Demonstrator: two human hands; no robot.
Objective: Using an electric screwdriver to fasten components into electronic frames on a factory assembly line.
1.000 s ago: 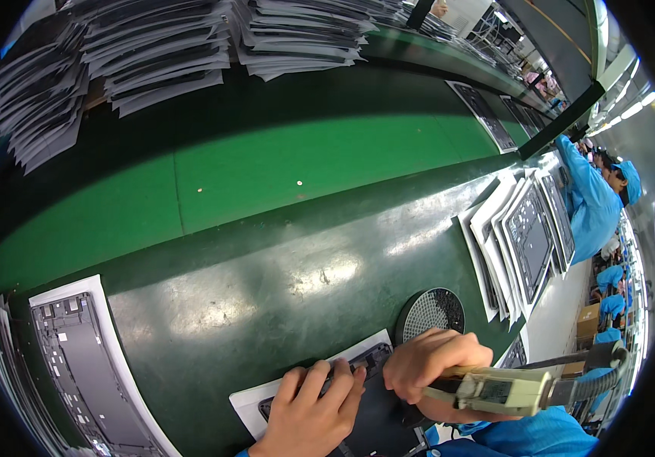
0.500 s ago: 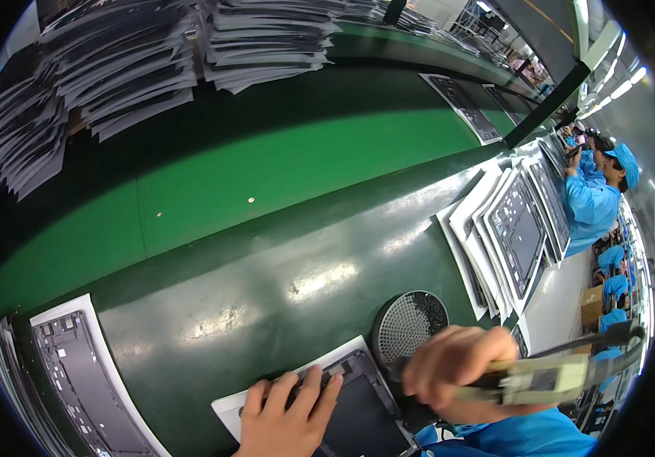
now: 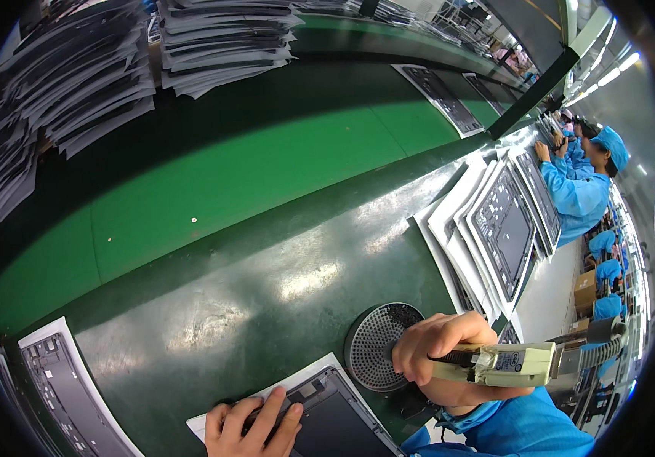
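Observation:
My right hand point(image 3: 438, 350) grips a cream-coloured electric screwdriver point(image 3: 510, 365) with a ribbed cable at its back end. The hand hangs at the right edge of a round black screw tray point(image 3: 377, 350) with a perforated top, and the screwdriver's tip is hidden. My left hand point(image 3: 249, 423) rests with fingers spread on the left part of a dark flat electronics panel point(image 3: 346, 415). White sheeting point(image 3: 301, 387) shows under that panel, whose near part is cut off by the lower edge.
Another panel point(image 3: 80, 396) lies at the left. Stacked panels with white sheets point(image 3: 487, 236) stand at the right. Beyond the bench point(image 3: 266, 312) runs a green belt point(image 3: 266, 164), with tall stacks point(image 3: 83, 76) behind it. A co-worker in blue point(image 3: 579, 190) stands past the right-hand stack.
The view has swung slightly right, so the scene sits further left. My right hand with the screwdriver, blurred before, now shows sharply. My left hand stays on the panel.

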